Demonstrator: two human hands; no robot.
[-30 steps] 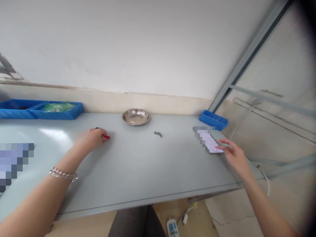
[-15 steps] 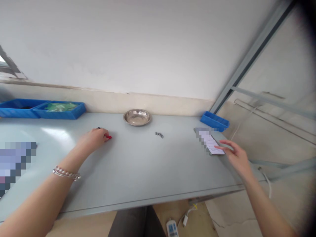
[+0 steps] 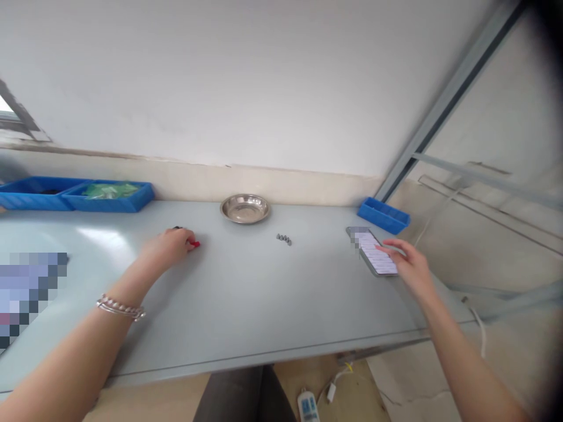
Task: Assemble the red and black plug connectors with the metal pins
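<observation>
Two hands lie well apart on the pale grey surface (image 3: 264,310): the left hand (image 3: 168,246) closes over a small red-tipped object (image 3: 194,244), while the right hand (image 3: 409,264), open, touches a phone (image 3: 373,253). A steel dish (image 3: 245,208) sits between them, farther off.

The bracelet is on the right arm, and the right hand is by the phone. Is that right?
Not quite. The bracelet is on the left arm, not the right, as the head view shows. The right hand is by the phone, just as you said.
</observation>
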